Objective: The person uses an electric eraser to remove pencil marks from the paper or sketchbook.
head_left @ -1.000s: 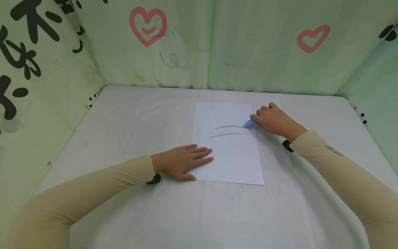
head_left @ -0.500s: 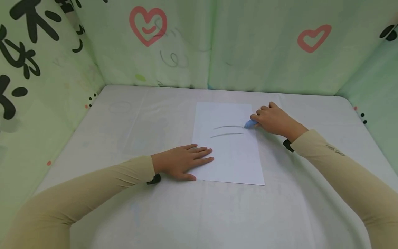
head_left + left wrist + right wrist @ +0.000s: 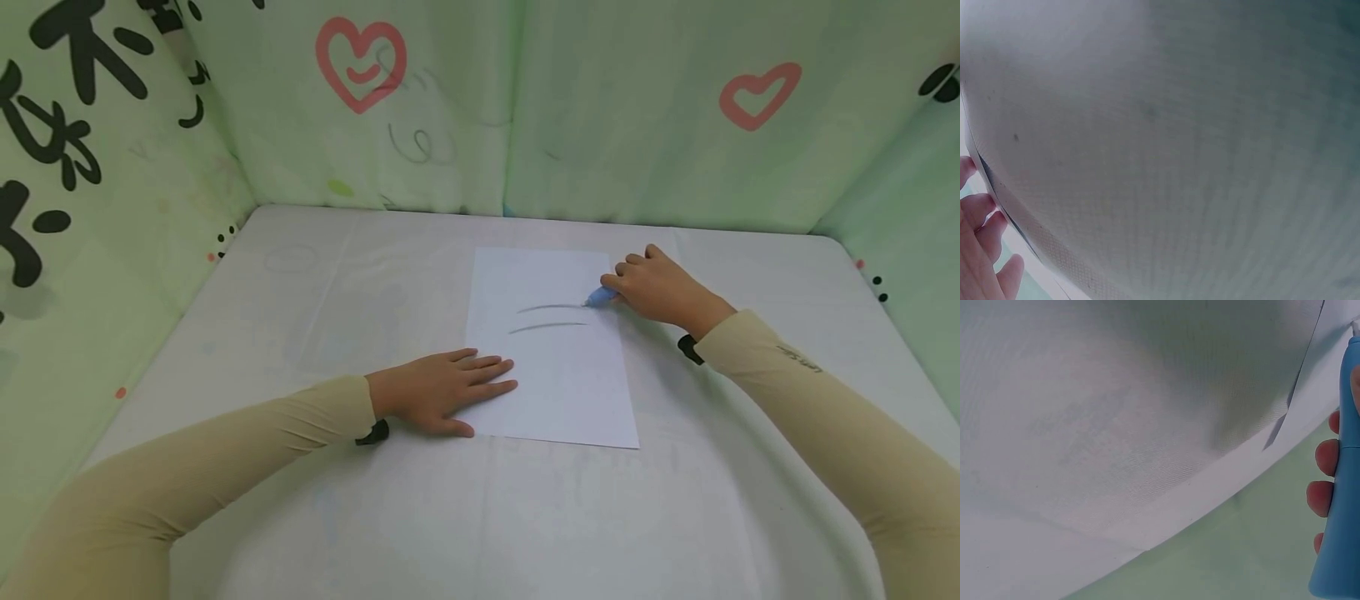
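Observation:
A white sheet of paper (image 3: 558, 392) lies on the cloth-covered table, with two grey curved lines (image 3: 547, 327) drawn across its middle. My left hand (image 3: 442, 392) rests with spread fingers on the sheet's lower left edge; part of it shows at the left wrist view's edge. At the right edge of the paper, my right hand (image 3: 660, 287) grips a thick blue pen-shaped tool (image 3: 1341, 506) with a narrow pale tip. That tip sits at the right end of the upper line. Fingers (image 3: 1327, 456) wrap the tool's body in the right wrist view, where its far side is cut off.
A white cloth (image 3: 375, 517) covers the table, with faint creases and marks. Pale green curtains (image 3: 600, 142) with printed hearts and black lettering stand along the back and both sides. A dark strap (image 3: 691, 349) shows below the right cuff.
The right hand and the blue tool have shifted very slightly left along the upper line. The left hand stays where it was on the paper; the head view has moved a little.

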A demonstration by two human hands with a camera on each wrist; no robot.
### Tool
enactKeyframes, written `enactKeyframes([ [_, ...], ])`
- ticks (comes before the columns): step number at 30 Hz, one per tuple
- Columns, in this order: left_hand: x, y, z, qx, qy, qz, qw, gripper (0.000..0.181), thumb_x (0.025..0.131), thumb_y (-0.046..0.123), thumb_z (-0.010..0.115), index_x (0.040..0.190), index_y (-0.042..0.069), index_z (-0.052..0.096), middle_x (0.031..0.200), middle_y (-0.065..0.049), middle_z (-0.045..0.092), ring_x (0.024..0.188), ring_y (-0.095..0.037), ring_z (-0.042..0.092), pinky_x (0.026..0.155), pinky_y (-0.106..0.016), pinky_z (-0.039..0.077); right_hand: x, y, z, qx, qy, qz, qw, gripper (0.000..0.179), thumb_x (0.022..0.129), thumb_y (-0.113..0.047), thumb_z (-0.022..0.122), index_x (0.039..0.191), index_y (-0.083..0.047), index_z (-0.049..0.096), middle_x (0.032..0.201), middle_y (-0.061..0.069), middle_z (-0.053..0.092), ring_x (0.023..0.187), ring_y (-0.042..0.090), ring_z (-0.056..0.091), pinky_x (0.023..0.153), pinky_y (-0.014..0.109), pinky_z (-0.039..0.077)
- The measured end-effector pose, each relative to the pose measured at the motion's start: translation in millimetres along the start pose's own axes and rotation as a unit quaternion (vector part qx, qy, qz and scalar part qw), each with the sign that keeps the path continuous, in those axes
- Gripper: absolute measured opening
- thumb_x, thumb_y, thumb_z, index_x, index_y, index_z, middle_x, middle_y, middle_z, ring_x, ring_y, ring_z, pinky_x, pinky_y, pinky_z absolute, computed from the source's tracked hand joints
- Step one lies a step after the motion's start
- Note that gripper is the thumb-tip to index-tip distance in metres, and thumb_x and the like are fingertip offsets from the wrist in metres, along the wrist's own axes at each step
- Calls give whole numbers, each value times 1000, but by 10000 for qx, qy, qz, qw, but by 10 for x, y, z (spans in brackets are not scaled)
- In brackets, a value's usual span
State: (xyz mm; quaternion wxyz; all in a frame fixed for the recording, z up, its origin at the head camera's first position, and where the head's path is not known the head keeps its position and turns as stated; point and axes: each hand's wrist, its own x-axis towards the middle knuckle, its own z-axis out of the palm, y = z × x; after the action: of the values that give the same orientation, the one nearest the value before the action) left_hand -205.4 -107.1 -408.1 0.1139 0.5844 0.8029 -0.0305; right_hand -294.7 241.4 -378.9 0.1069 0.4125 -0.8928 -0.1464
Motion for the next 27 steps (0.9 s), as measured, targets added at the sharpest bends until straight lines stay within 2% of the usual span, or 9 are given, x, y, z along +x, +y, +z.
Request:
enactKeyframes([
  [6,-8,4,-12,3,-46,-31,10000,73,95,52,40,152,13,17,159,-9,14,147,-24,16,119,-44,17,-33,-4,-19,81,-239,-14,9997,22,79,-17,74,96,-9,63,79,11,64,72,27,59,66,41,42],
  [16,-6,11,-1,44,17,-2,10000,73,95,53,40,152,13,17,159,-9,15,147,-24,17,119,-44,18,-12,-3,16,24,75,-66,9999,22,77,-15,75,93,-8,62,76,11,62,69,28,58,63,40,41],
  [27,3,11,-12,51,-48,-21,10000,73,95,52,39,152,13,16,159,-9,14,147,-24,17,119,-43,18,-41,-6,-18,3,-181,-4,9998,21,79,-15,74,94,-9,62,78,10,63,70,26,59,65,40,42],
])
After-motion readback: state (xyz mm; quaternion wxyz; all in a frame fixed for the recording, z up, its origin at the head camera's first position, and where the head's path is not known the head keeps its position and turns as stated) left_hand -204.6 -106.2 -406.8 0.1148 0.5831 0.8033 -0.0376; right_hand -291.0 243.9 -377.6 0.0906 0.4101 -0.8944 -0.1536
